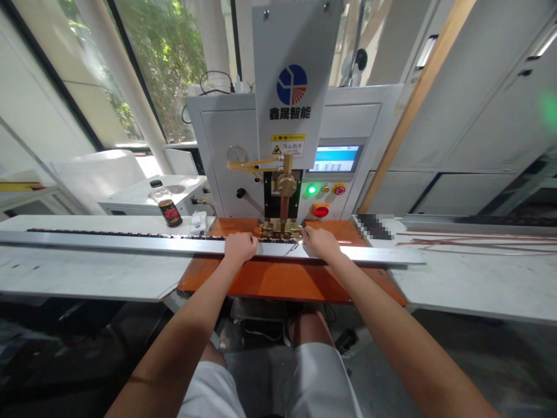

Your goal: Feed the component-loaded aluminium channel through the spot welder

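A long silver metal bar (152, 244) runs left to right across the orange worktop, with a dark strip with small coppery pieces (130, 233) along its far edge. My left hand (241, 247) is closed over the bar, left of the machine's copper electrode (284, 208). To the right of the electrode, my right hand (321, 242) is pinched at the bar's far edge; what lies between its fingertips is too small to make out. The electrode's tip stands over the strip, between my hands, at a brass fixture (272, 225).
The grey machine (226, 133) has a lit screen (334, 159), a green-lit button (311, 190) and a red knob (321, 211). A dark bottle (167, 206) and a white object (198, 222) stand at the left. Thin copper rods (474, 242) lie on the right table.
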Tool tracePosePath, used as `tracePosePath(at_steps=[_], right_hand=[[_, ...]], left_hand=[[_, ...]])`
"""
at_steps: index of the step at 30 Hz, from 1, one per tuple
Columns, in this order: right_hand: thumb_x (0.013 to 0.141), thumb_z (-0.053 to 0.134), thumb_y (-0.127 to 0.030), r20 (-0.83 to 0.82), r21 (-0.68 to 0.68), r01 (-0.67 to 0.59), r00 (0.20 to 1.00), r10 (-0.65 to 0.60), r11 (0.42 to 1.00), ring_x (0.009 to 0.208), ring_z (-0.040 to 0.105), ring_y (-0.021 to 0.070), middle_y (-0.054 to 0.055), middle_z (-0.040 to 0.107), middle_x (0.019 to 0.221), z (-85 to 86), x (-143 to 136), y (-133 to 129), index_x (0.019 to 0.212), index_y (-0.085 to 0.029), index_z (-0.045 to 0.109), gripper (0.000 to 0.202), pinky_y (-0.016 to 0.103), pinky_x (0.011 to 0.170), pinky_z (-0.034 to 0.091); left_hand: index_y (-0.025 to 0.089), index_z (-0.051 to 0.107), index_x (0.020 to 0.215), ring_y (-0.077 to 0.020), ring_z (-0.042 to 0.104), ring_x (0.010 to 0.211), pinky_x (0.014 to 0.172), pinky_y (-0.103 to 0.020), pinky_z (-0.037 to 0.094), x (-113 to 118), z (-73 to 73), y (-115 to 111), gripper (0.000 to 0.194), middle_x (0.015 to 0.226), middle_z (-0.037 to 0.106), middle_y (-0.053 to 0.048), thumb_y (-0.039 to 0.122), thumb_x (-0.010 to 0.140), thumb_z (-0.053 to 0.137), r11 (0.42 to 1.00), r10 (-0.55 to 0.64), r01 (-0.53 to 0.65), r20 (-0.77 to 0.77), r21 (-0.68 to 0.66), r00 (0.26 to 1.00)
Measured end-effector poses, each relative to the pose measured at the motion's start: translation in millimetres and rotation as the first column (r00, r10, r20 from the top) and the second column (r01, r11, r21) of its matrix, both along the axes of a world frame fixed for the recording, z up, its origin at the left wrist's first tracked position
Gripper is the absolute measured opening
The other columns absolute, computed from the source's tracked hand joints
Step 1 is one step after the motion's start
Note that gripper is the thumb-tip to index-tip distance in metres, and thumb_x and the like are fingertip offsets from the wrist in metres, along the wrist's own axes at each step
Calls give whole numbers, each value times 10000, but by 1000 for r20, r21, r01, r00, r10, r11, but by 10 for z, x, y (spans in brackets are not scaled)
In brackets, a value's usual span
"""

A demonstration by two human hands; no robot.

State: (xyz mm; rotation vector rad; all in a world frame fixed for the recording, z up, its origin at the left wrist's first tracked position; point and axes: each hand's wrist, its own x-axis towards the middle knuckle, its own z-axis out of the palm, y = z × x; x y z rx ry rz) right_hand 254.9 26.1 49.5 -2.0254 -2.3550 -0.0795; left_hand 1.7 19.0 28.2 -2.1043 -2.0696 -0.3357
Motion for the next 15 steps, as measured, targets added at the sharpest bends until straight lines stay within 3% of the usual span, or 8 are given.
tracePosePath(at_steps=[15], right_hand=[[995,218,-397,-38,-2,-27,999,27,1000,1001,651,289,170,688,1078,-19,75,14,1225,-193,576,472,364,816,449]], left_hand=[[127,764,880,-300,678,866,765,-375,478,53,45,-3,525,885,720,-174,395,903,312,998,10,-10,1,-57,1000]])
